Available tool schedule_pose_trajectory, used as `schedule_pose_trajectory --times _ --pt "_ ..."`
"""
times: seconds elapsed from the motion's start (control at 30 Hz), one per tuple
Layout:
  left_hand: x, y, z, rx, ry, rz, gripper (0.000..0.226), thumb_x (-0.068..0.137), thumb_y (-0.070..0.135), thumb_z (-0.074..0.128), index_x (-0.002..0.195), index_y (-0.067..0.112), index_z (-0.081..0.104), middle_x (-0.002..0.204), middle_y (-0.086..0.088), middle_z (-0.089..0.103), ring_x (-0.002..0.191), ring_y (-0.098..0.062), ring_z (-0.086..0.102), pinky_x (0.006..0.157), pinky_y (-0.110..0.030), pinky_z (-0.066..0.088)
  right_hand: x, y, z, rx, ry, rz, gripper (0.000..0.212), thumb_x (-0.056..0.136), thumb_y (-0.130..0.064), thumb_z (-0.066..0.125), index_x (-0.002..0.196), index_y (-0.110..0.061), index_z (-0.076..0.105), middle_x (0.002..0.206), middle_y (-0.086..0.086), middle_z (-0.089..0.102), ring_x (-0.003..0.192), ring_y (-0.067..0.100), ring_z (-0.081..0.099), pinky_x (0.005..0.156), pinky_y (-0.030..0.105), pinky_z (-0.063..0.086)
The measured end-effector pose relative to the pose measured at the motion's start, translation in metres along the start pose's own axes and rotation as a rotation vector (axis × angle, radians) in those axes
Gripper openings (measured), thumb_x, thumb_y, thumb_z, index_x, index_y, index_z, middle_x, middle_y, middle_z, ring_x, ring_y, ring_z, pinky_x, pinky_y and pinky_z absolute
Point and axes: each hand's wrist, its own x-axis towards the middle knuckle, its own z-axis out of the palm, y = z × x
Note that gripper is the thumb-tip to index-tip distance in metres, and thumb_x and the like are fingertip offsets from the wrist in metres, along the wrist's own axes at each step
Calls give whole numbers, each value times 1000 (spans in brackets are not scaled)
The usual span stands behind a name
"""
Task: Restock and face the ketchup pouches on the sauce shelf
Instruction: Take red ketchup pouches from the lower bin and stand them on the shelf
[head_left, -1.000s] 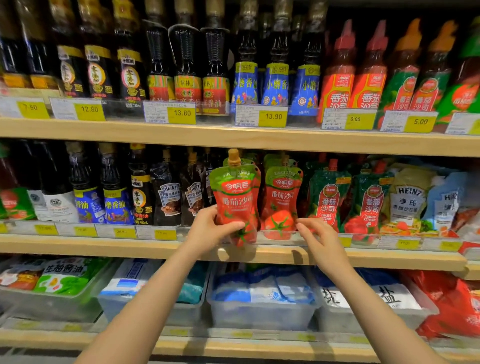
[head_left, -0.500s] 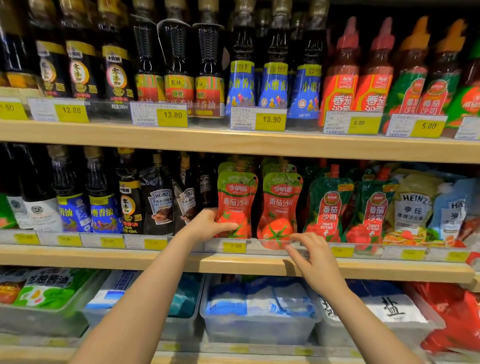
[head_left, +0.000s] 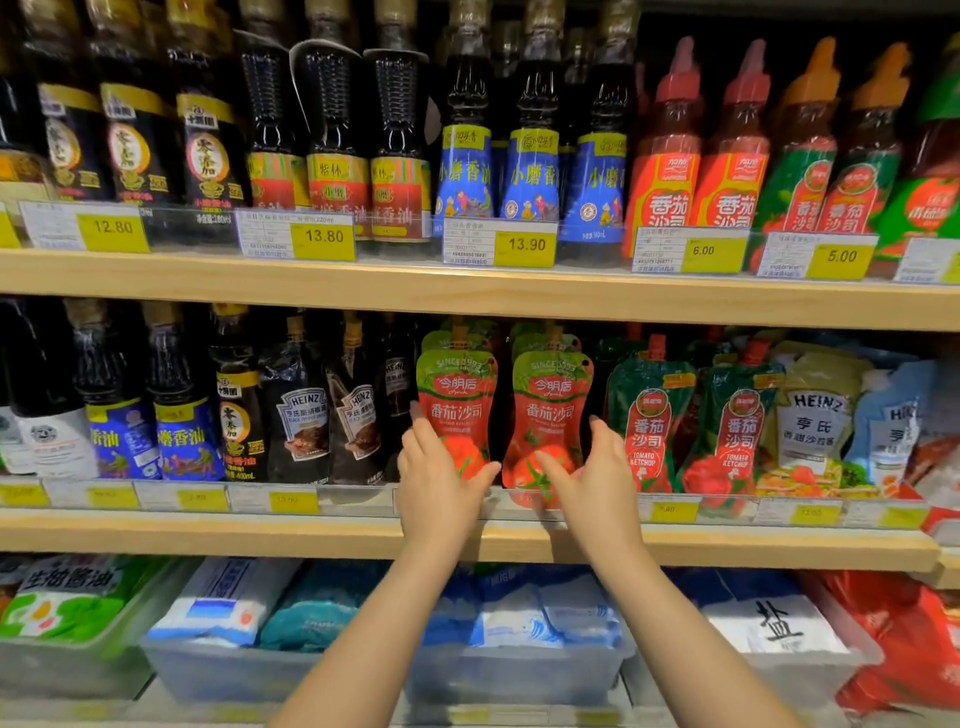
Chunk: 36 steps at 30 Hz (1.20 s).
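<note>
Head view looks at a wooden middle shelf (head_left: 311, 538) stocked with sauces. Two red-and-green ketchup pouches stand upright side by side at its front edge, with more of the same kind lined up behind them. The left hand (head_left: 434, 480) is at the left pouch (head_left: 457, 410): fingers straight along the pouch's left edge, thumb stretched across its lower front, so the grip is wide and flat against the pack rather than curled round it. The right hand (head_left: 592, 480) mirrors it at the right pouch (head_left: 551, 415), fingers straight up by the pouch's right edge and thumb pointing left over the printed tomato; its grip is likewise wide, touching without pinching. Both pouches face forward with labels readable (the bottoms are partly hidden by the hands and the clear price rail (head_left: 363, 496)). Just right of them stand green tomato ketchup pouches (head_left: 649, 421), then Heinz salad dressing packs (head_left: 815, 421). To the left are dark Heinz sauce pouches (head_left: 304, 415) and sesame oil bottles (head_left: 182, 405). Above, an upper shelf (head_left: 467, 291) carries bottles behind yellow price tags (head_left: 524, 247). Below sit clear bins (head_left: 519, 670) with blue and white bags.
</note>
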Motion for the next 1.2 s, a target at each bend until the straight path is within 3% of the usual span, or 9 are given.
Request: schedule_pose_trajectory --times 0.1,0.3,0.57,0.7,0.8,0.87,0.93,1.1,1.2 --pt "1 4 2 71 25 -13 93 75 40 72 141 8 15 123 -13 42 115 -31 46 83 -42 48 11 -7 11 -86 -22 115 82 79 -47 65 138 -7 26 132 14 46 114 32 52 84 38 47" --pt "3 3 4 124 19 -1 84 79 40 68 138 6 19 119 -12 42 111 -29 48 78 -37 49 19 -2 17 -162 -25 202 48 79 -43 67 105 -8 47 104 13 62 94 34 60 69 40 50" --pt "3 3 7 167 10 14 75 79 41 68 129 4 27 117 -13 44 109 -28 49 76 -37 49 21 1 17 -173 -23 189 53 77 -45 68 111 -8 49 109 12 63 98 34 60 71 39 49" --pt "-3 5 3 45 105 43 99 72 40 75 142 2 17 133 -18 35 125 -33 36 98 -43 41 13 1 11 -51 -30 144 64 75 -46 69 123 -10 48 121 9 59 108 28 56 84 40 50" --pt "-27 27 10 -111 227 254 91 74 38 73 142 4 22 140 -17 34 131 -29 30 108 -36 27 2 16 -15 26 37 22 69 76 -50 66 133 -18 43 131 -2 51 110 13 55 85 25 45" --pt "-44 53 27 -209 164 370 76 79 36 67 138 11 28 138 -10 37 129 -19 32 106 -25 26 4 35 -45 24 136 -22 57 76 -49 66 124 -25 48 120 -7 53 81 -1 58 68 11 43" --pt "-58 83 49 -280 41 401 69 83 33 66 138 14 29 138 -5 38 129 -14 32 105 -23 28 12 57 -77 25 243 5 51 74 -44 69 116 -24 48 112 -5 51 74 2 55 61 10 40" --pt "-73 134 100 -287 -77 198 78 83 32 67 142 12 20 142 -7 30 133 -20 29 101 -25 32 43 100 -114 -104 315 194 85 69 -38 77 134 -5 33 134 15 41 126 30 36 102 41 35" --pt "-69 145 117 -208 -76 23 88 79 33 71 142 7 15 140 -13 32 130 -27 30 102 -37 36 57 113 -113 -130 232 254 94 66 -39 79 135 0 28 135 20 40 127 34 35 102 43 36"
